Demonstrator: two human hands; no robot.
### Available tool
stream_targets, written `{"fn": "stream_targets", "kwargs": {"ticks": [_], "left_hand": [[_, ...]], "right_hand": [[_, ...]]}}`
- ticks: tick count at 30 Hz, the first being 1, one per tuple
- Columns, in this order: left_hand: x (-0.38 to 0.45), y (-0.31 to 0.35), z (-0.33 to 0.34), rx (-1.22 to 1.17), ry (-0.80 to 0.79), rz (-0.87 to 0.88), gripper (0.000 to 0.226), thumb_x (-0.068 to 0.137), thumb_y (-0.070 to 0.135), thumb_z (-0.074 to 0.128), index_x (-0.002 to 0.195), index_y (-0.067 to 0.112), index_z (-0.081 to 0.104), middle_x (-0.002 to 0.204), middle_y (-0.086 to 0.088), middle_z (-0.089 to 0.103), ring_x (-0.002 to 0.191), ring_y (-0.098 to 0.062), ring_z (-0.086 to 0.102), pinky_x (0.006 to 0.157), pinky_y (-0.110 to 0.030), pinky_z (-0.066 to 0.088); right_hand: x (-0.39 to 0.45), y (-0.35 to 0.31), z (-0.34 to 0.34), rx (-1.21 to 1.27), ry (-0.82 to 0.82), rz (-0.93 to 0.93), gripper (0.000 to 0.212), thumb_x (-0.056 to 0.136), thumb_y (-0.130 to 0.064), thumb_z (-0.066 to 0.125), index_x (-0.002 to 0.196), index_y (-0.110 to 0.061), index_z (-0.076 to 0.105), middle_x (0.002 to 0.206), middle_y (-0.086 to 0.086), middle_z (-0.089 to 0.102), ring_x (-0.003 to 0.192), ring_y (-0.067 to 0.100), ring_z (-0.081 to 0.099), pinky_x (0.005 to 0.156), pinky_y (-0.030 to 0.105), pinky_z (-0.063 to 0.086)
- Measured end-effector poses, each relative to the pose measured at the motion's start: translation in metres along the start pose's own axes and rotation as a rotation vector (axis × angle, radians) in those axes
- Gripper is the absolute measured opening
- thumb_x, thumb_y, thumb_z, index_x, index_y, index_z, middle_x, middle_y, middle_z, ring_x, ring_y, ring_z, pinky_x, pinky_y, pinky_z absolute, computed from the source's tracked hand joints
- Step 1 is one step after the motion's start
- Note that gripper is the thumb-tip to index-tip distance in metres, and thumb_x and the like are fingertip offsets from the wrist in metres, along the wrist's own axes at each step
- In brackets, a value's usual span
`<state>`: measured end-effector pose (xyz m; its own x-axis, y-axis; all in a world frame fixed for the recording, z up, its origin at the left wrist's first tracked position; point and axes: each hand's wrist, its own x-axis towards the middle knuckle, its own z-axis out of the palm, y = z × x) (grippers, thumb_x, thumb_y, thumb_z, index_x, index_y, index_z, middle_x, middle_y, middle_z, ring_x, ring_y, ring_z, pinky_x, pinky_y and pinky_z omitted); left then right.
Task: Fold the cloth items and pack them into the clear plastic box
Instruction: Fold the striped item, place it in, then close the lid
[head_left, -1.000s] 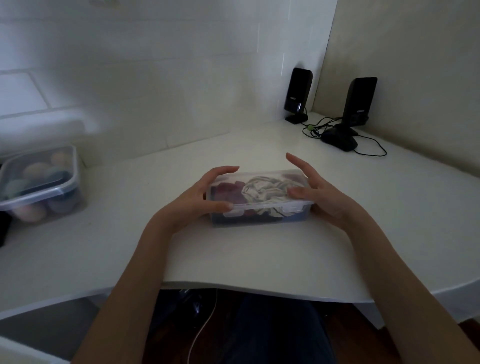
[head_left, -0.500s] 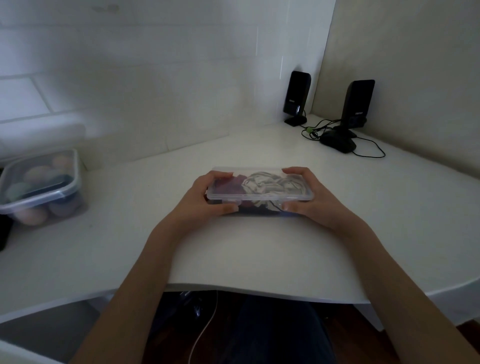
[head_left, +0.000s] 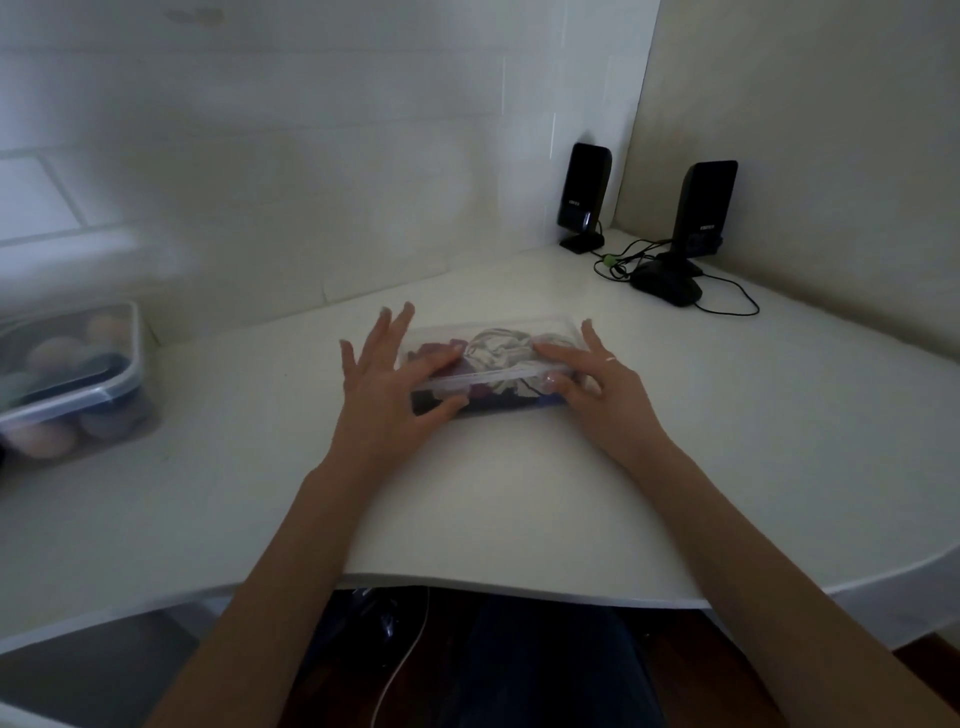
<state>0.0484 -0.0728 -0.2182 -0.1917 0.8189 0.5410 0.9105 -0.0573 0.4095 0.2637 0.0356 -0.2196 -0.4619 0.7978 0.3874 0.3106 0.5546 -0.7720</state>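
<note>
The clear plastic box (head_left: 550, 328) lies lidded on the white desk (head_left: 493, 499) in front of me. Through the lid I see a white patterned cloth (head_left: 501, 349) in the middle and a dark red cloth (head_left: 434, 351) at the left, with dark cloth beneath. My left hand (head_left: 379, 400) is at the box's left end, index finger on the lid, thumb against the front wall, other fingers spread past the corner. At the right end, my right hand (head_left: 610, 389) has its index finger on the lid and its thumb at the front rim.
A second lidded clear container (head_left: 117, 387) with rounded pastel items stands at the desk's left edge. Two black speakers (head_left: 584, 195) (head_left: 704, 208) with cables and a black base (head_left: 667, 288) occupy the back right corner. The desk's curved front edge is close to my lap.
The lid came down flat on the box. My hands went from hovering at its ends to pressing along the lid, and my left fingers have now spread out past the left corner.
</note>
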Motion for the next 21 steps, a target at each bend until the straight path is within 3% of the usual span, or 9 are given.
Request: {"fn": "stream_targets", "kwargs": {"ticks": [2,4,6,10,14,17,21], "left_hand": [[0.002,0.002,0.008,0.214,0.103,0.213,0.04,0.082,0.038,0.055,0.12,0.027,0.063,0.142,-0.004,0.05,0.138,-0.023,0.036,0.113,-0.061,0.007],[0.005,0.005,0.018,0.329,0.148,0.322,0.034,0.086,0.024,0.056,0.118,0.02,0.064,0.126,-0.002,0.064,0.126,-0.02,0.053,0.112,-0.057,0.014],[0.008,0.004,0.021,0.339,0.159,0.342,0.035,0.084,0.015,0.058,0.119,0.015,0.064,0.119,-0.005,0.068,0.114,-0.02,0.062,0.111,-0.047,0.022],[0.011,-0.011,0.011,0.354,0.146,0.248,0.04,0.077,0.002,0.054,0.114,0.009,0.066,0.115,-0.01,0.07,0.107,-0.026,0.066,0.098,-0.031,0.034],[0.013,-0.025,-0.002,0.428,0.089,0.13,0.047,0.074,0.006,0.037,0.112,0.005,0.066,0.113,-0.015,0.07,0.105,-0.031,0.066,0.093,-0.039,0.049],[0.02,-0.044,-0.017,0.474,0.074,0.05,0.05,0.071,0.005,0.034,0.109,0.003,0.067,0.109,-0.017,0.071,0.101,-0.035,0.067,0.089,-0.046,0.051],[0.027,-0.077,-0.036,0.503,0.07,-0.028,0.053,0.069,0.003,0.033,0.11,0.004,0.066,0.111,-0.018,0.069,0.101,-0.038,0.065,0.089,-0.046,0.05]], "right_hand": [[0.003,-0.002,0.009,-0.213,0.023,-0.101,0.036,0.09,-0.014,0.057,0.118,-0.035,0.063,0.158,0.01,0.015,0.146,0.015,0.005,0.117,0.035,0.009],[0.006,-0.006,0.021,-0.394,0.038,-0.221,0.04,0.091,-0.007,0.05,0.124,-0.029,0.061,0.155,0.011,0.026,0.146,0.029,0.013,0.116,0.048,0.01],[0.009,-0.01,0.034,-0.462,0.023,-0.279,0.043,0.091,-0.006,0.046,0.128,-0.025,0.057,0.146,0.01,0.044,0.143,0.033,0.024,0.115,0.051,0.016],[0.02,-0.008,0.057,-0.521,0.019,-0.345,0.045,0.089,-0.007,0.05,0.131,-0.023,0.054,0.141,0.009,0.05,0.141,0.032,0.03,0.114,0.045,0.012],[0.041,-0.02,0.088,-0.446,-0.022,-0.362,0.05,0.088,0.0,0.045,0.133,-0.022,0.053,0.143,0.01,0.048,0.142,0.032,0.027,0.114,0.041,0.006],[0.062,-0.036,0.114,-0.374,-0.064,-0.353,0.047,0.088,0.001,0.044,0.129,-0.019,0.056,0.139,0.012,0.052,0.137,0.033,0.035,0.115,0.045,0.012],[0.091,-0.056,0.147,-0.363,-0.15,-0.361,0.05,0.088,0.003,0.042,0.131,-0.021,0.054,0.14,0.01,0.051,0.136,0.029,0.035,0.115,0.046,0.014]]}}
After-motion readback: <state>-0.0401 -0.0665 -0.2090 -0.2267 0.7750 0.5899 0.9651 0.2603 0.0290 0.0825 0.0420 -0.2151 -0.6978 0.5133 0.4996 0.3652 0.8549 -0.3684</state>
